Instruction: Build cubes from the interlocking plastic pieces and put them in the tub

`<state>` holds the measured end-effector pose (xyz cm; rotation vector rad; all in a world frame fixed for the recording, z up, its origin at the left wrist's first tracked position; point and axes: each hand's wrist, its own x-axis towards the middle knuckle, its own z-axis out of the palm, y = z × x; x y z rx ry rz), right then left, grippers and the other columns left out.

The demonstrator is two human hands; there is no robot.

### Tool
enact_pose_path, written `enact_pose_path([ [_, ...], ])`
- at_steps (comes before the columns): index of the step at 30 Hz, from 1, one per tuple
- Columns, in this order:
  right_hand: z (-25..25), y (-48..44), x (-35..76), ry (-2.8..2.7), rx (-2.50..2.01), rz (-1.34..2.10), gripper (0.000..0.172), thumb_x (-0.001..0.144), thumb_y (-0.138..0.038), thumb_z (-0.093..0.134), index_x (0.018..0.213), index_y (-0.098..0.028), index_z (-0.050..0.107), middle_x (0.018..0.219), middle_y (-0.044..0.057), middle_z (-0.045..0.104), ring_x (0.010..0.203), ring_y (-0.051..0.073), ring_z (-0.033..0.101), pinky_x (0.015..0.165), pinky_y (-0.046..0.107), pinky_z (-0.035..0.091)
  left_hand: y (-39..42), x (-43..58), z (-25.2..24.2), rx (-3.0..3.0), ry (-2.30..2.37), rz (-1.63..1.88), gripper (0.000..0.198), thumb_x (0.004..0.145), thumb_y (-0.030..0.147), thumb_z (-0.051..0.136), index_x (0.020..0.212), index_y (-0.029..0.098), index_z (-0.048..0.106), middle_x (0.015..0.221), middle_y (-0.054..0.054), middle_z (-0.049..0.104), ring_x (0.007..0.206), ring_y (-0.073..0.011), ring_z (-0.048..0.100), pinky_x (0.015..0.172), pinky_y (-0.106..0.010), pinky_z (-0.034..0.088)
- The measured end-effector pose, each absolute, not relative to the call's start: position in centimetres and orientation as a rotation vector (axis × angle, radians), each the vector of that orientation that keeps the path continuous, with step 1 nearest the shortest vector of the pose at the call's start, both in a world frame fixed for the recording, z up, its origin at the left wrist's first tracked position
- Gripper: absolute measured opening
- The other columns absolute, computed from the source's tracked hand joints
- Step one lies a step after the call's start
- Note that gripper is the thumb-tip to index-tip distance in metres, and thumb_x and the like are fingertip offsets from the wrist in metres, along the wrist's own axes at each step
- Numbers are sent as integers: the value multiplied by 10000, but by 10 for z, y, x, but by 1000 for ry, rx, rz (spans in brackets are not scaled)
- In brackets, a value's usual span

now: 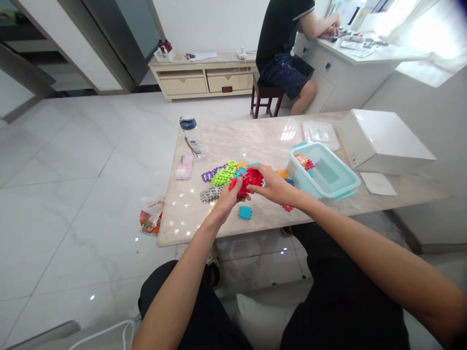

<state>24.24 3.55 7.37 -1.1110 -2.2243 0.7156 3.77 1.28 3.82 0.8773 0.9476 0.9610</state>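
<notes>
Both hands, the left hand (229,195) and right hand (272,184), are closing fingers around red plastic interlocking tiles (248,180) above the marble tabletop (255,136), a teal plastic bin (323,171) sitting just right.

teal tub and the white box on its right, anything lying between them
Nothing: the head view shows only bare marble table between the teal tub and the white box.

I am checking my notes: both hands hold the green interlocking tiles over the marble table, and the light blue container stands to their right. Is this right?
Not quite. The head view shows the left hand and right hand holding red tiles, not green. The green tiles lie on the marble table. The light blue container is to the right.
</notes>
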Motion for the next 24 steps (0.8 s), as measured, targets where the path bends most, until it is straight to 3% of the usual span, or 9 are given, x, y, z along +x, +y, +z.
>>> enact_pose_path([
  [5, 64, 32, 227, -2297, -1010, 751, 583, 995, -423, 741, 1495, -205, 536, 1476, 166, 610, 1432, 317, 563, 1240, 518, 469, 12, 43, 28, 753, 940, 955, 580, 846, 740, 781, 927, 172, 693, 809, -46, 723, 679, -143, 662, 658, -250, 553],
  [9, 62, 30, 222, -2295, -1002, 790, 571, 1014, -393, 711, 1506, -184, 511, 1478, 182, 610, 1414, 312, 588, 1233, 523, 479, 12, 46, 24, 663, 943, 962, 576, 874, 728, 767, 982, 167, 699, 832, -47, 724, 683, -142, 650, 670, -262, 564],
  [15, 62, 26, 220, -2337, -965, 775, 556, 1009, -303, 653, 1504, -134, 463, 1452, 207, 586, 1376, 317, 592, 1207, 527, 496, 9, 46, 21, 633, 910, 914, 669, 841, 769, 770, 1079, 145, 741, 924, -95, 769, 884, -215, 726, 811, -309, 592],
  [21, 57, 27, 221, -2355, -971, 854, 333, 1072, -394, 596, 1278, -147, 511, 1248, 167, 629, 1189, 285, 642, 1096, 483, 550, 9, 46, 25, 631, 869, 871, 589, 883, 716, 766, 1067, 156, 751, 884, -63, 767, 735, -161, 683, 712, -266, 560],
  [24, 54, 29, 222, -2339, -1013, 866, 343, 1096, -472, 563, 1226, -161, 499, 1195, 158, 641, 1125, 280, 652, 1046, 475, 563, 10, 45, 32, 620, 816, 847, 621, 920, 758, 682, 1041, 155, 761, 861, -71, 773, 710, -173, 689, 690, -270, 565],
])
